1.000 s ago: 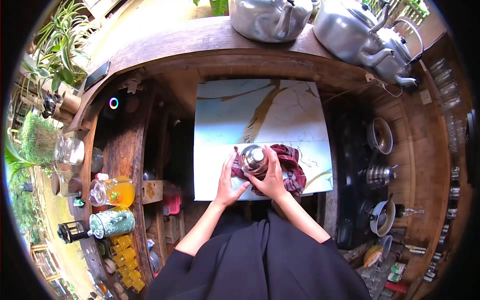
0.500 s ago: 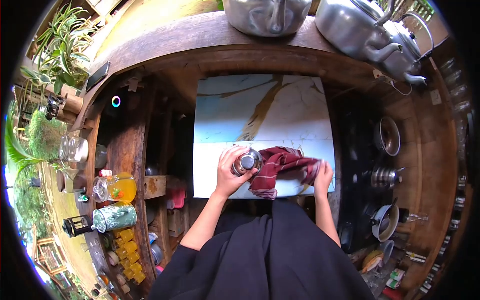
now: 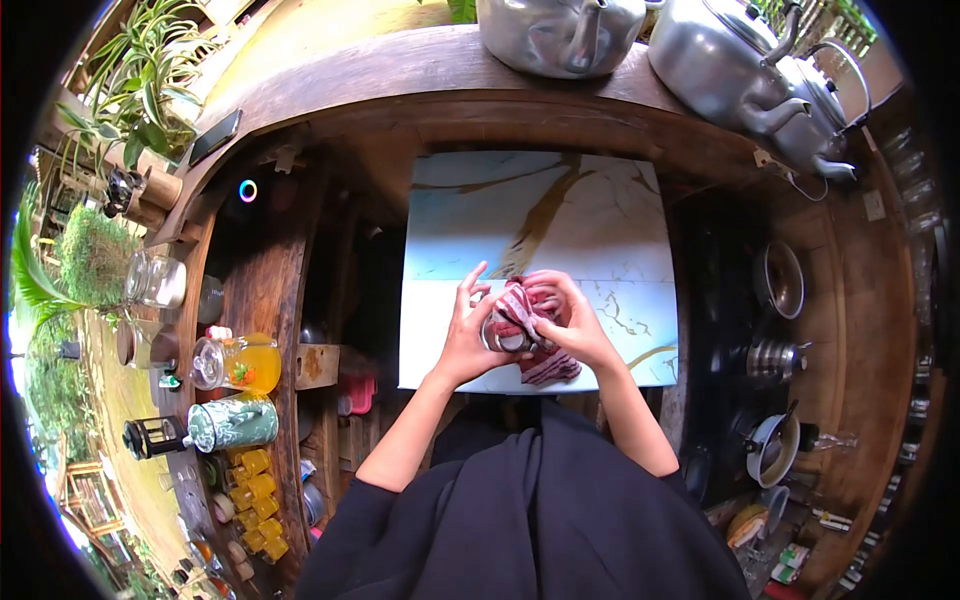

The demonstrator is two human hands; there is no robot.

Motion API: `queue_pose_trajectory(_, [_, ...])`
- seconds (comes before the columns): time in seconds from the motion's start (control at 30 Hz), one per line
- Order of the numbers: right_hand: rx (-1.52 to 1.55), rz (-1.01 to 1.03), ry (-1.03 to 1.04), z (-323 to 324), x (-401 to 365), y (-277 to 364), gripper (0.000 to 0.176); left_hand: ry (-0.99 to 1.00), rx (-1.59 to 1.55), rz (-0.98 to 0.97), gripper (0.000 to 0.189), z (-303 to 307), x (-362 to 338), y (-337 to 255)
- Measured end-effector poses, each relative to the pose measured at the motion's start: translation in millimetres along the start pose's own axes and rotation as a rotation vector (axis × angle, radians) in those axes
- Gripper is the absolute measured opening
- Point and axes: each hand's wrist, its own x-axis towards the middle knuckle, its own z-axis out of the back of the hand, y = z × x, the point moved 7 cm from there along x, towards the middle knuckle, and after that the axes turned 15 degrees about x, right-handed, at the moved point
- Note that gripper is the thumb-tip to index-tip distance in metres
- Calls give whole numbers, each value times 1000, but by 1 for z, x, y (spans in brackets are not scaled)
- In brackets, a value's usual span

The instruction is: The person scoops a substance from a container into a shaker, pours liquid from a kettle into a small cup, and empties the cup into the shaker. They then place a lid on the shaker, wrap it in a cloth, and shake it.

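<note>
My left hand (image 3: 466, 328) curls around the side of a small shiny metal vessel (image 3: 506, 341), its fingers bent and the thumb below. Much of the vessel is covered, so its full shape cannot be made out here. A dark red cloth with pale stripes (image 3: 519, 308) is draped over it and bunched against it. My right hand (image 3: 574, 322) grips the cloth and presses it onto the vessel. One end of the cloth hangs down towards my body. Both hands are above the front half of a white marble-patterned tabletop (image 3: 620, 240).
Big metal kettles (image 3: 565, 40) stand on the wooden ledge (image 3: 400, 70) ahead. On the left shelf are a glass pitcher of orange drink (image 3: 255, 365), a green-white enamel pot (image 3: 235, 424) and several yellow cups (image 3: 258, 488). Pans (image 3: 778, 280) are on the dark right-hand counter.
My right hand has moved left with the cloth, from holding it stretched out to the side to pressing it over the metal vessel. My left hand still holds the vessel.
</note>
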Motion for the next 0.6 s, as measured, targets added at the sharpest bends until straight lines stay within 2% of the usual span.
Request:
queue_pose_trajectory(0.03, [-113,21,-69,5,-3,5,55,-2,-1,1,92,-1,-1,3])
queue_pose_trajectory(0.07, [-173,59,-11,8,-3,1,66,-44,-17,-22,87,0,-2,5])
queue_pose_trajectory(0.13, [-68,6,52,3,-7,-15,65,-145,-101,-92,75,0,1,3])
queue_pose_trajectory(0.17, [40,-48,120,-3,-12,-26,65,-118,-169,-10,71,-9,0,9])
queue_pose_trajectory(0.23, [114,39,-45,-10,-20,-40,63,-182,-131,14,69,-12,-3,10])
queue_pose_trajectory(0.3, [409,87,-229,-10,-33,-38,52,-249,-127,-21,69,-12,-3,6])
queue_pose_trajectory(0.33, [406,88,-232,-12,-38,-38,52,-317,-116,-49,69,-9,-4,4])
queue_pose_trajectory(0.4, [-170,274,-459,-6,-55,-20,32,-342,-67,-101,70,-7,-7,-4])
queue_pose_trajectory(0.43, [-277,350,-560,-10,-64,-11,16,-368,-16,-154,71,-4,-8,-11])
queue_pose_trajectory(0.53, [-275,337,-609,-16,-74,-11,17,-352,-84,-178,72,-10,-12,-7])
queue_pose_trajectory(0.57, [-374,347,-575,-21,-74,-5,20,-325,-162,-153,71,-15,-14,0])
queue_pose_trajectory(0.6, [-472,355,-540,-27,-74,2,24,-355,-102,-151,63,-12,-17,1])
